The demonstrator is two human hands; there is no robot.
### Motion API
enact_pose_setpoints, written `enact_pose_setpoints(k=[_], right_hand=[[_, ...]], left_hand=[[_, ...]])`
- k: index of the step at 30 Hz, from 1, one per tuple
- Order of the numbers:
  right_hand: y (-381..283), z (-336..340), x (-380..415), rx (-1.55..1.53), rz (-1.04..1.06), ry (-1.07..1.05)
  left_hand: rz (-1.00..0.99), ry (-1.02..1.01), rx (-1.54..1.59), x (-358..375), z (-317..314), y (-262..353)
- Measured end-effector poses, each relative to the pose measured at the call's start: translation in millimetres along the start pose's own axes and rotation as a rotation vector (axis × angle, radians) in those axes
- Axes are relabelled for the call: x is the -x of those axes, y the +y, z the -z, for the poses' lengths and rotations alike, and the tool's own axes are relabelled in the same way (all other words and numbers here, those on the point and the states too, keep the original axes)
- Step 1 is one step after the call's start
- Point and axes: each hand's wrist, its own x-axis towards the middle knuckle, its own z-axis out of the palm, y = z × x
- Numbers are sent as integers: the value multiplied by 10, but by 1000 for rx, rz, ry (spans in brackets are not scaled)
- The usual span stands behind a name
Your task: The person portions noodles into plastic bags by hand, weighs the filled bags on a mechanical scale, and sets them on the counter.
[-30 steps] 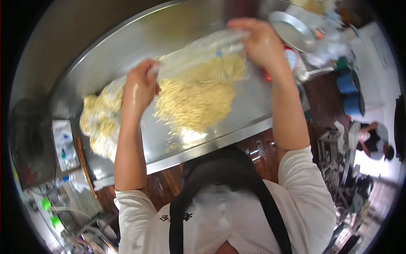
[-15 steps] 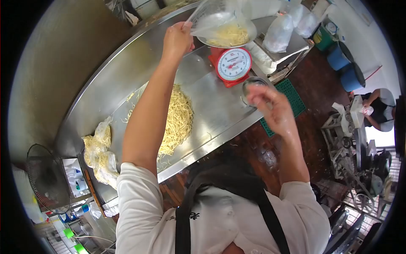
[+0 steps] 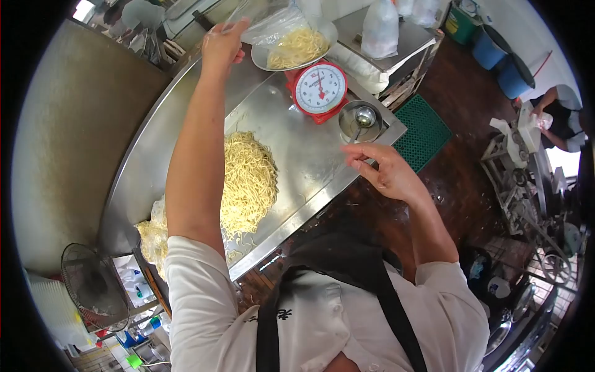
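Observation:
At the top, my left hand (image 3: 223, 46) pinches the edge of a clear plastic bag (image 3: 269, 26). The bag lies over the scale pan (image 3: 331, 43), which bears a portion of noodles (image 3: 300, 48). Below the pan stands a red dial scale (image 3: 320, 90). My right hand (image 3: 384, 168) is above the counter's front edge, fingers apart, holding nothing. Just beyond it, a metal bowl (image 3: 370, 132) has a ladle (image 3: 365, 116) in it. A heap of loose noodles (image 3: 251, 180) lies on the steel counter (image 3: 304, 155), partly behind my left forearm.
Bagged noodles (image 3: 155, 239) lie at the counter's left end. Filled plastic bags (image 3: 380, 31) stand on a side table at the back. A green mat (image 3: 423, 132) and blue bins (image 3: 489, 48) are on the floor. A person (image 3: 561, 118) works at the far right.
My left hand has moved left and up, with the bag's edge in it. My right hand has dropped away from the metal bowl, showing the ladle. The view has shifted, and the scale needle points elsewhere.

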Motion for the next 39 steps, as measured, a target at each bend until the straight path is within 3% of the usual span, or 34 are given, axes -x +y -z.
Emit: enact_pose_setpoints(k=[4,7,11,14,17,18,19,20,21,23,26,28,31,33,36,39], right_hand=[[-23,-105,13,-9,-23,-40],[-65,-268,-30,69,-35,-62],[-270,-541,-185,83,-42,-73],[-291,-813,-292,128,-64,-121],[-294,-1126,-436,189,-30,-191],[-338,-1258,-490,186,-12,-215],[-384,-1384,-543,181,3,-232],[-441,-1497,-595,175,1,-265],[-504,-1597,-644,170,-4,-297],[-550,-1718,-667,167,0,-348],[-496,-1711,-699,188,-8,-380],[-406,-1558,-678,223,-73,-350],[17,-1020,-818,284,-174,-168],[411,-401,-1068,350,-214,104],[1167,760,-1749,707,-188,596],[1914,1916,-2513,1142,94,782]], left_hand=[[9,-62,244,-80,-19,-182],[-44,79,496,-29,239,-488],[-76,274,699,240,1194,-981],[-177,451,615,499,2266,-1544],[140,681,468,643,3464,-2414],[149,663,428,749,3919,-2897],[257,669,266,920,4286,-3246],[380,615,-127,1010,4779,-3910],[383,623,114,1199,5214,-4686],[496,735,573,1694,5627,-5623],[787,1006,377,2071,5729,-6204],[685,961,369,2138,5941,-6628],[706,767,445,2081,6018,-6427],[675,645,483,1917,5971,-6254],[709,766,183,1599,4949,-4838],[312,687,138,1611,3869,-3866]])
